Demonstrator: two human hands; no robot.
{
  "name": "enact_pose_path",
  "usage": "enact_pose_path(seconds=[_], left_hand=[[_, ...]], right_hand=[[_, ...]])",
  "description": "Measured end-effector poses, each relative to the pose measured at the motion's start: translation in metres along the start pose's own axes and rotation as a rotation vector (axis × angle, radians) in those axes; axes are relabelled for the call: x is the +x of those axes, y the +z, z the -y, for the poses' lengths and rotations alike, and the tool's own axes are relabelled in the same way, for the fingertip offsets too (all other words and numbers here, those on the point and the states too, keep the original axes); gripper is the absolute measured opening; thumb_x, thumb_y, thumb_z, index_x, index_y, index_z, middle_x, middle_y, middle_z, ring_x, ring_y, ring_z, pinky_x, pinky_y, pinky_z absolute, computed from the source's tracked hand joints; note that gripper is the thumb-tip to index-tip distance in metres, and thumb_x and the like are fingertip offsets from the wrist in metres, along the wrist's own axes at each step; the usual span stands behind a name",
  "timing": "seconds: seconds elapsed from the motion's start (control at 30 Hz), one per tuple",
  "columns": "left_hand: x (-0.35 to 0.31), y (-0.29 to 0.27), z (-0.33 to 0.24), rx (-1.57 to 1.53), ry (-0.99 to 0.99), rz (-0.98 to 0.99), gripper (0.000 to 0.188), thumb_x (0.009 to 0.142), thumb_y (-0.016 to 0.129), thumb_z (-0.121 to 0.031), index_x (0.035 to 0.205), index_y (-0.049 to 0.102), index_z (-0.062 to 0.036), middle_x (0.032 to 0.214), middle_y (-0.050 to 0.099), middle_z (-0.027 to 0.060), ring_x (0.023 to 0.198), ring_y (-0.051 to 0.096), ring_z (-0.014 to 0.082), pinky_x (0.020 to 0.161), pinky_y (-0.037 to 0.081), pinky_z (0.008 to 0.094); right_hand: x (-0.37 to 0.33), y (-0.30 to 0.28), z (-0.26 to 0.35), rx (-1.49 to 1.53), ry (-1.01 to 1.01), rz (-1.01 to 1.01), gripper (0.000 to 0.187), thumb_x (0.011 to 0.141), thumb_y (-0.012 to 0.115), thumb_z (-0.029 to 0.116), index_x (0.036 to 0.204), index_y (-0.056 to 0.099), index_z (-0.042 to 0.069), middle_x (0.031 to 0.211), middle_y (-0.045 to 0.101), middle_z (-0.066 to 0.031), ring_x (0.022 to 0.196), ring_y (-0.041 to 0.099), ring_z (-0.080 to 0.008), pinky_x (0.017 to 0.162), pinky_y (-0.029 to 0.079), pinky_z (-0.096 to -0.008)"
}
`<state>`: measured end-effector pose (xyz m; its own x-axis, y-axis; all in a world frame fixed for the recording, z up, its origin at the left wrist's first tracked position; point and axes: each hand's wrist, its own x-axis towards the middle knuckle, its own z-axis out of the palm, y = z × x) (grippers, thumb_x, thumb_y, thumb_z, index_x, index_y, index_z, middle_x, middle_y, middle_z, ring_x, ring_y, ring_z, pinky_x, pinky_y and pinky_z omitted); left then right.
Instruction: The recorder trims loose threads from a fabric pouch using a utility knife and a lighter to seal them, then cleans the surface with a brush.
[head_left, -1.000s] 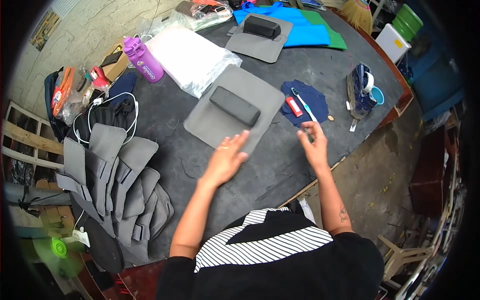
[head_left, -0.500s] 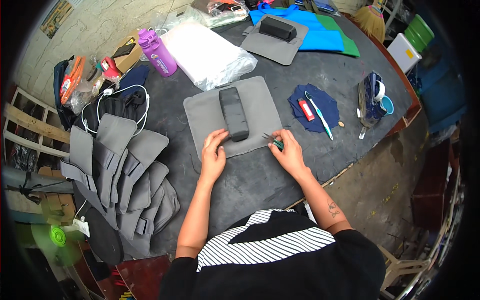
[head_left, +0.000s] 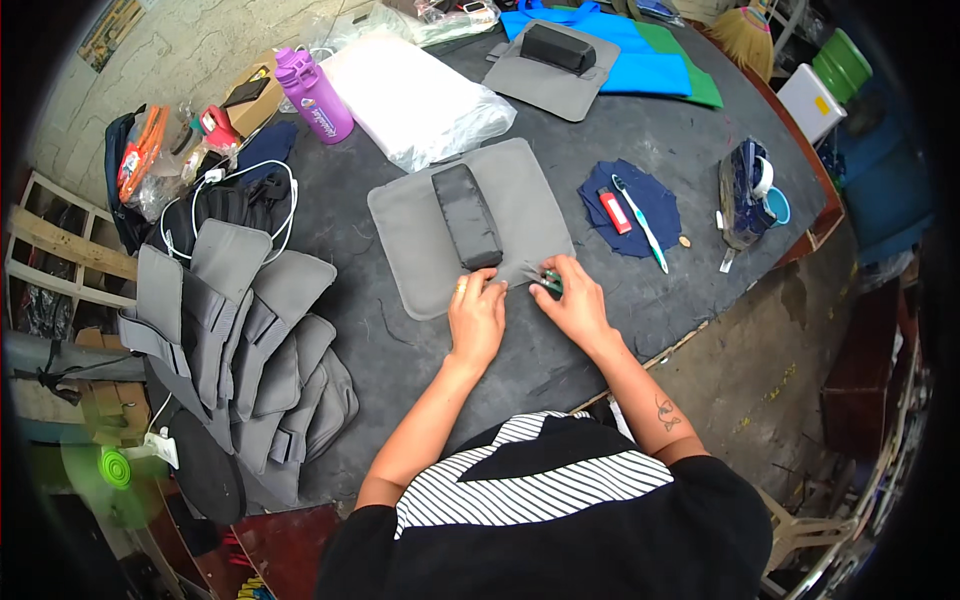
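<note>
The grip of the right hand [head_left: 577, 308] is closed around small green snips [head_left: 552, 281], with their blades pointing to the left, over the near edge of the grey panel [head_left: 410, 240]. The left hand [head_left: 478, 318] touches this same edge, just beside the near end of the black block [head_left: 466, 215]; whether its fingers pinch the cloth or only rest there, I cannot tell. The panel lies flat on the table [head_left: 540, 350], in front of the person, and the block lies on top of it. For good work here, I think the left fingers should hold the edge steady and well apart from the blades, and the snips should be kept low and almost parallel to the panel, so that the points do not catch its surface. To the right, a toothbrush [head_left: 640, 222] and a red item [head_left: 615, 212] rest on a blue cloth [head_left: 650, 190]; to the left stands a pile [head_left: 215, 260] of grey pieces.
</note>
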<state>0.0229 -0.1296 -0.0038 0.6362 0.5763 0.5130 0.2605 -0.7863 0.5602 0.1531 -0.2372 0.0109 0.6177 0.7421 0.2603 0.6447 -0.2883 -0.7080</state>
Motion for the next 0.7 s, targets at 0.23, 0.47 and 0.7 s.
enact_pose_path(seconds=[0.23, 0.47, 0.7], left_hand=[[-0.003, 0.004, 0.009, -0.090, -0.059, -0.012, 0.008, 0.075, 0.066, 0.001, 0.083, 0.066, 0.0003, 0.100, 0.065, 0.0106, 0.091, 0.059, 0.0290, 0.079, 0.048, 0.0370], [-0.005, -0.001, 0.009, -0.196, -0.061, -0.025, 0.009, 0.075, 0.064, 0.000, 0.084, 0.062, 0.0008, 0.100, 0.065, 0.0139, 0.092, 0.058, 0.0307, 0.082, 0.046, 0.0381], [-0.020, -0.021, 0.016, 0.007, -0.069, -0.051, 0.016, 0.071, 0.069, -0.003, 0.083, 0.060, 0.0018, 0.107, 0.061, 0.0170, 0.102, 0.057, 0.0347, 0.085, 0.047, 0.0406]], right_hand=[[-0.010, 0.010, -0.002, -0.140, -0.219, -0.010, 0.021, 0.070, 0.074, 0.014, 0.085, 0.061, 0.007, 0.089, 0.053, -0.0077, 0.069, 0.059, -0.0283, 0.063, 0.048, -0.0392], [-0.009, 0.018, 0.003, -0.165, -0.230, -0.029, 0.018, 0.068, 0.075, 0.012, 0.080, 0.063, 0.006, 0.089, 0.054, -0.0074, 0.068, 0.059, -0.0276, 0.062, 0.047, -0.0385], [-0.010, 0.021, 0.008, -0.128, -0.237, -0.003, 0.021, 0.067, 0.077, 0.012, 0.084, 0.066, 0.007, 0.091, 0.054, -0.0056, 0.069, 0.058, -0.0254, 0.062, 0.047, -0.0376]])
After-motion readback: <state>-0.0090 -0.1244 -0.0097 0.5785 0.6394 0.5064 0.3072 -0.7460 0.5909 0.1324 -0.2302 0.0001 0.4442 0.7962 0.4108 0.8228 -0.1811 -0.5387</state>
